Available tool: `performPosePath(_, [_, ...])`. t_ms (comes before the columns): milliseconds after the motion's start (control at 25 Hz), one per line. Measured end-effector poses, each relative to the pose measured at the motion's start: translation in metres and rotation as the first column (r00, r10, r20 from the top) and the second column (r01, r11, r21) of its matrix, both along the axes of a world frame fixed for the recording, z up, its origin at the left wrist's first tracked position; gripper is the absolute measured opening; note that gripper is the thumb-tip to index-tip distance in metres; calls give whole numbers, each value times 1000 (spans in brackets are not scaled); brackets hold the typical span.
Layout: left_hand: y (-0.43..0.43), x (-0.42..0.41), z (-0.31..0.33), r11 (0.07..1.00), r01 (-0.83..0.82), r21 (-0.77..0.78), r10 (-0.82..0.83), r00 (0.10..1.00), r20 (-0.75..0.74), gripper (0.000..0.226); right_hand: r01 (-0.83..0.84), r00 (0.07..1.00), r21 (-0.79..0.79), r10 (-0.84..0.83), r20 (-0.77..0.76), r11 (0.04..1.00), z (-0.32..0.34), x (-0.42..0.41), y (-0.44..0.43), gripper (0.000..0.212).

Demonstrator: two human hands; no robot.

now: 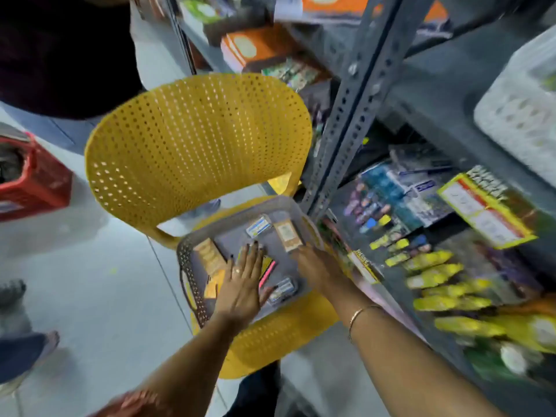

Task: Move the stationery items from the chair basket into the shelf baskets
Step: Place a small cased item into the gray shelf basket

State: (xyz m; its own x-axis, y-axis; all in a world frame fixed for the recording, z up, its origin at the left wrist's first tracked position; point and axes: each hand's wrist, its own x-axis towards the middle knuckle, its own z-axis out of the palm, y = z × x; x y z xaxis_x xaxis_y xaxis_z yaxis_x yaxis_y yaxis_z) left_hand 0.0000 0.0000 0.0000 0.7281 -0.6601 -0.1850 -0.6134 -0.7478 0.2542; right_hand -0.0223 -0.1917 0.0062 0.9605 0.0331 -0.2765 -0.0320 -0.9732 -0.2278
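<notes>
Evidently light, stiff small cardboard stationery boxes (288, 233) are scattered in the grey perforated plastic basket (192, 275) on the yellow perforated plastic chair (198, 139), best pinched by their edges, while the left hand (240, 284) is spread flat over them and the right hand (313, 266) is seen reaching in, its grip indiscernible.

A grey perforated basket (192, 275) on the yellow chair (195, 139) holds several small flat stationery boxes (288, 234).

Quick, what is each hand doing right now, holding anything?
Left hand: open, fingers spread flat over the items in the basket, gripping nothing.
Right hand: reaching into the basket; grip cannot be told, too blurred.
</notes>
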Motion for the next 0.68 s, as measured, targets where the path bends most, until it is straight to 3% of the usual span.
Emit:
performPosePath(120, [19,-26,-61,992,48,114,-42,998,-55,82,-139,955,-4,133,-266,990,-57,-1,14,28])
performPosePath(240, [34,-41,-93,978,86,188,-65,992,-112,87,-238,909,-24,214,-358,971,-75,7,22,35])
performPosePath(480, [33,-39,-96,978,74,197,-44,987,-152,89,-342,883,-12,317,-346,940,-81,13,34,48])
performPosePath(680, [34,-40,-97,970,79,230,-39,984,-174,87,-318,913,-36,296,-280,947,-87,8,36,53])
